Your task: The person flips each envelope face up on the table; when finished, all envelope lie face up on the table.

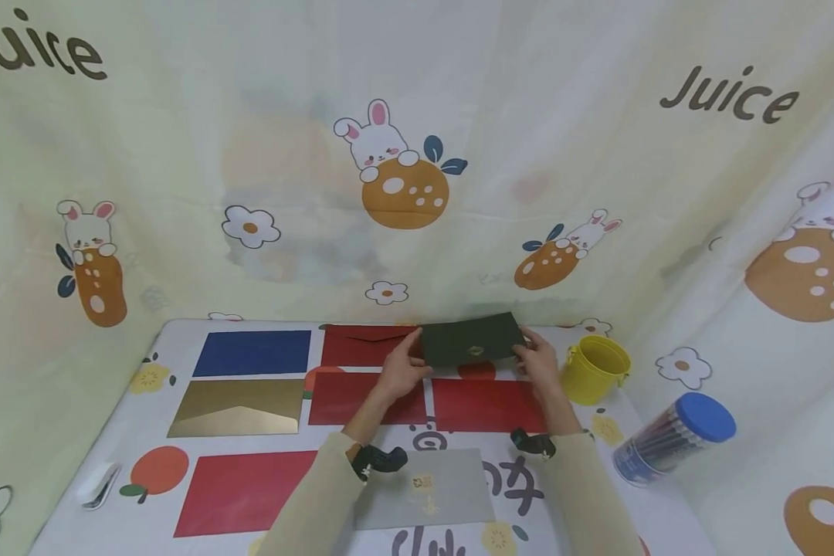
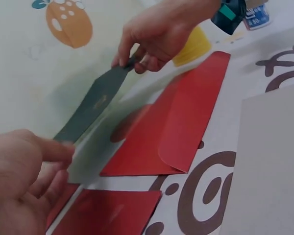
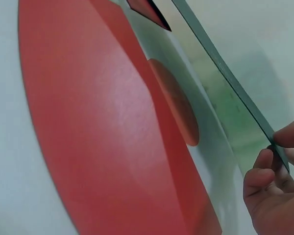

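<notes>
1. Backdrop cloth (image 1: 500, 93): pale, printed with rabbits, oranges, flowers and the word "Juice"; hung behind and to both sides of the table.
2. Table (image 1: 132, 432): covered in a white printed sheet; carries envelopes laid flat in rows.
3. Large red envelope (image 1: 239, 490): flat at the near left of the table.
4. Grey envelope (image 1: 434, 486): flat at the near centre, between the two forearms.
5. Gold envelope (image 1: 239, 408): flat in the middle row, left, flap side up.
6. Blue envelope (image 1: 253, 353): flat in the far row, left, just behind the gold envelope.
7. Three smaller red envelopes: one in the far row (image 1: 364, 346), two in the middle row (image 1: 344, 398) (image 1: 486, 405).
8. Dark green envelope (image 1: 469, 340): raised off the table at the far centre, above the red envelopes, long edge level, held by both ends; seen edge-on from the right wrist (image 3: 225, 73).
9. Pencil tub (image 1: 670, 440): clear, blue lid, lying tilted at the right edge of the table.
10. Yellow bucket (image 1: 595, 369): upright, just right of the right hand.
11. Left hand (image 1: 403, 369): fingers and thumb pinched on the left end of the dark green envelope.
12. Right hand (image 1: 538, 361): fingers and thumb clamped on the right end of the dark green envelope (image 2: 95, 105).
13. White object (image 1: 100, 485): small, at the near left edge; kind not discernible.
</notes>
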`<state>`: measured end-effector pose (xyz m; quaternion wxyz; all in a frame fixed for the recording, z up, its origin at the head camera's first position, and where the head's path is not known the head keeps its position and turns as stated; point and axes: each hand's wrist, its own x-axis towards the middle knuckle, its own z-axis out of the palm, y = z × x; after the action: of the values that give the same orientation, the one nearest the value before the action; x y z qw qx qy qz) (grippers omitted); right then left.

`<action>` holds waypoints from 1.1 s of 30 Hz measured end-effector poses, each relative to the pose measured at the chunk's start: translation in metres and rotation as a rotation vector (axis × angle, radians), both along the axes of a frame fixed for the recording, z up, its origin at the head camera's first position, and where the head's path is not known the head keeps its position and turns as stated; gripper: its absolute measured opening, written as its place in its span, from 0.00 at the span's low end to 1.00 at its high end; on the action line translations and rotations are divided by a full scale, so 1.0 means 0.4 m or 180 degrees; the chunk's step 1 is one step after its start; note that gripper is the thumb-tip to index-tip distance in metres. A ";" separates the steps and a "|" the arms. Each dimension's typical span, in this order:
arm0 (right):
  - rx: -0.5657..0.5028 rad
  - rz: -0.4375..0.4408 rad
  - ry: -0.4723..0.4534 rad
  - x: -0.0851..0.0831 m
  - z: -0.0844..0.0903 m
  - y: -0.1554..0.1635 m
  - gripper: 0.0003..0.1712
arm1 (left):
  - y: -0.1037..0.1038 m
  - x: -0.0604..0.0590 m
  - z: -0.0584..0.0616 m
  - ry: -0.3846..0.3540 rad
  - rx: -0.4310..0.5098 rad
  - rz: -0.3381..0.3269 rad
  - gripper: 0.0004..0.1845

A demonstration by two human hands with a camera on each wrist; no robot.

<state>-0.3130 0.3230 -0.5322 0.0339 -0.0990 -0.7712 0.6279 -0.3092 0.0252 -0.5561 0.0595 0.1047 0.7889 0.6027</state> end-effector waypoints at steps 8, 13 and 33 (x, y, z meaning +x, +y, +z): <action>0.0387 0.0037 -0.0051 -0.006 -0.036 0.022 0.34 | 0.032 -0.003 -0.013 0.0270 -0.0321 0.0189 0.42; 0.0696 -0.0065 -0.0082 0.001 -0.037 0.020 0.35 | 0.048 0.006 -0.017 0.0251 -0.0545 0.0230 0.37; 0.2023 -0.0059 -0.0330 -0.012 -0.056 0.020 0.31 | 0.059 -0.007 -0.005 -0.0510 0.0351 0.0025 0.40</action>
<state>-0.3177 0.3309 -0.5545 0.0295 -0.1223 -0.9285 0.3495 -0.3119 0.0488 -0.5581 0.1142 0.0561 0.7475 0.6519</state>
